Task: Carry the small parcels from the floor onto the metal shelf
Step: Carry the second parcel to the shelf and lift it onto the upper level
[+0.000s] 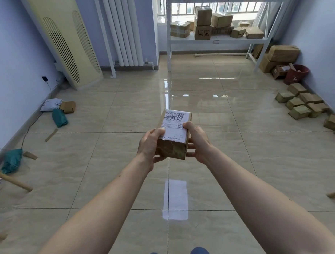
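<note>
I hold a small brown cardboard parcel (174, 130) with a white shipping label on top, out in front of me at mid-frame. My left hand (150, 146) grips its left side and my right hand (198, 142) grips its right side. The white metal shelf (219, 39) stands far ahead by the window, with several cardboard boxes (204, 23) on its lower level. More small brown parcels (302, 105) lie in a cluster on the floor along the right wall.
A tall cream air conditioner (67, 40) and a white radiator (124, 28) stand at the back left. Green and white soft bags (59, 117) lie by the left wall. A red bucket (295, 74) and bigger boxes (282, 54) sit at the right.
</note>
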{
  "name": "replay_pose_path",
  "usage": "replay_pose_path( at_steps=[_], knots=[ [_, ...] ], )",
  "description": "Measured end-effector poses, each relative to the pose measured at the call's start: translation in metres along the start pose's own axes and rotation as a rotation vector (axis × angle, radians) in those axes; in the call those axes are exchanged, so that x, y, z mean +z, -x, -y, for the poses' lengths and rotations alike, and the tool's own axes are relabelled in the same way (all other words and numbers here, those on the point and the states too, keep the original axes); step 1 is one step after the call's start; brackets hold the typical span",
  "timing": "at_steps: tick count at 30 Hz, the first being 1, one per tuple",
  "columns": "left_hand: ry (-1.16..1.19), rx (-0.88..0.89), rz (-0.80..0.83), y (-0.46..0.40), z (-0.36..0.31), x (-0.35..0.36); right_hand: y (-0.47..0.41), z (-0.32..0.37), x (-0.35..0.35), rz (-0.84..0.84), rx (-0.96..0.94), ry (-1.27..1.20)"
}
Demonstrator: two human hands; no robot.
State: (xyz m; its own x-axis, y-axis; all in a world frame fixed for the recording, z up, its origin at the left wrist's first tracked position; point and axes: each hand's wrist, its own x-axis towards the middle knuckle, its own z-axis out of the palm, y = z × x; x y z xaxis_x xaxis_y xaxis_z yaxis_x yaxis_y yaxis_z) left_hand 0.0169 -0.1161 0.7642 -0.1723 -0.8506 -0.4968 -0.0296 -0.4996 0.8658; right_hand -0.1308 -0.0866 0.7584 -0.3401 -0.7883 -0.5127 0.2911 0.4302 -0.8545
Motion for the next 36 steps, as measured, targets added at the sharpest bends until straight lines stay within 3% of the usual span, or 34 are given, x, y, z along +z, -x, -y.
replay_pose_path(
  at_steps=[10, 22, 36],
  knots=[
    [0.108, 0.114, -0.034, -0.003, -0.02, 0.007, 0.005, 0.005, 0.017, -0.03, -0.145, 0.069],
    [0.001, 0.198, 0.121, -0.032, -0.042, 0.005, -0.013, 0.026, 0.023, -0.09, -0.24, 0.063],
    [-0.026, 0.293, 0.267, -0.124, -0.109, 0.062, -0.114, 0.11, -0.007, -0.037, -0.265, 0.048]
  ],
)
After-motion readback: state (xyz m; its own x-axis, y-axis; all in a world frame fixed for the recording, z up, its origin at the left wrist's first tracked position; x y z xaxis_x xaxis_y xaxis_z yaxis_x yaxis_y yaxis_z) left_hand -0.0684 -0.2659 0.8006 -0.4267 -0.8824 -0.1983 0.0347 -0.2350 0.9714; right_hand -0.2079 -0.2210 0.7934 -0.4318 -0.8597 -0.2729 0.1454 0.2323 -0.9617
